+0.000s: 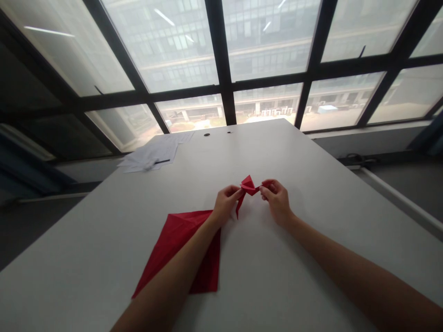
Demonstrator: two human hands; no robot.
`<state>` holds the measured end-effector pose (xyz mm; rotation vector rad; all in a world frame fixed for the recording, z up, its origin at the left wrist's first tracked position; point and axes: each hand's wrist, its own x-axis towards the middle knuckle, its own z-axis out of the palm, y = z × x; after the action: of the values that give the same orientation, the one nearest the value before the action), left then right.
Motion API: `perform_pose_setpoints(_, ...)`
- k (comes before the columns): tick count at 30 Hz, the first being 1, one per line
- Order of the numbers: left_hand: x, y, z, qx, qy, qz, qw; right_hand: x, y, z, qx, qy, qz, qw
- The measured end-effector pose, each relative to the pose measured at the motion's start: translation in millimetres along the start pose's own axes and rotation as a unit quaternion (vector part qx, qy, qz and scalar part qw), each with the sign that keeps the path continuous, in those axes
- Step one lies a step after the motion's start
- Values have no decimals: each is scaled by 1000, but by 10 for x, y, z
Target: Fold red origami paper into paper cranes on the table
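Between my hands is a folded red paper figure (248, 184), an origami piece with a pointed top and a narrow strip hanging down. My left hand (226, 201) is closed on its left side, thumb and fingers pinching the paper. With the fingertips of my right hand (276, 197) I pinch a thin point at its right end. A creased red sheet of paper (180, 235) lies flat on the table under my left forearm, which covers part of it.
The white table (277, 276) stretches away to a row of windows. Several white papers (155, 152) lie at the far left with a dark pen (162, 161) on them. Two small holes are near the table's far edge. A white rail (401, 198) runs beyond the right edge.
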<state>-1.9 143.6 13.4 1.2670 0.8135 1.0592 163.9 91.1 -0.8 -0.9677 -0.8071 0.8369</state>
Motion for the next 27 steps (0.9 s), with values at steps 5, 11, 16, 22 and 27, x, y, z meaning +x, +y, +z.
perform_pose_setpoints(5,19,-9,-27,-59,31,-12,998,21,16,8,-93,14,-37,995)
perform_pose_setpoints(11,40,-17,-25,-95,63,-5,993,-56,-1,57,-193,-70,-66,976)
perform_pose_setpoints(16,30,-52,-2,-68,49,3,996,-127,-17,107,-255,-143,-121,949)
perform_pose_setpoints(22,2,-61,15,4,17,17,1000,-61,-29,92,-132,-108,-46,984)
perform_pose_setpoints(27,-40,-28,79,86,14,112,990,-32,-37,72,-91,-115,-8,989)
